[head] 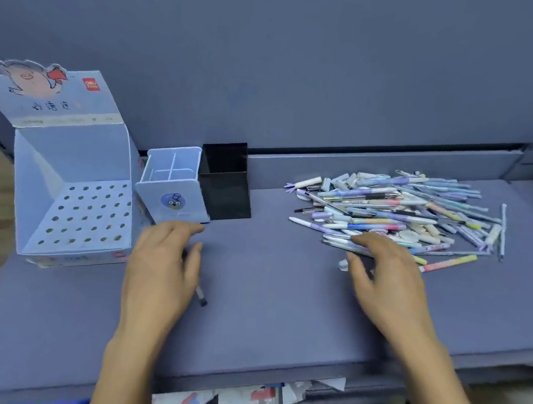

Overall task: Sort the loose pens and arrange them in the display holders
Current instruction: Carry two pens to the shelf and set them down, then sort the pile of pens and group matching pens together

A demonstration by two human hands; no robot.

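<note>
A heap of loose pastel pens and caps [396, 210] lies on the right of the grey shelf [270, 286]. My right hand [387, 277] rests with spread, straight fingers on the heap's near edge, and a small white cap [342, 265] sits by its thumb. My left hand [163, 263] is just in front of the white divided pen holder [172, 190]. It holds a slim pen [200, 296] under the thumb, with the pen's dark end sticking out below the palm. A black square holder [225, 182] stands to the right of the white one. Both holders look empty.
A large cardboard display box [68, 168] with a perforated floor of round holes stands at the far left. A raised ledge and grey wall [358, 164] close off the back. Papers and scraps [241, 396] lie on a lower level below the shelf's front edge.
</note>
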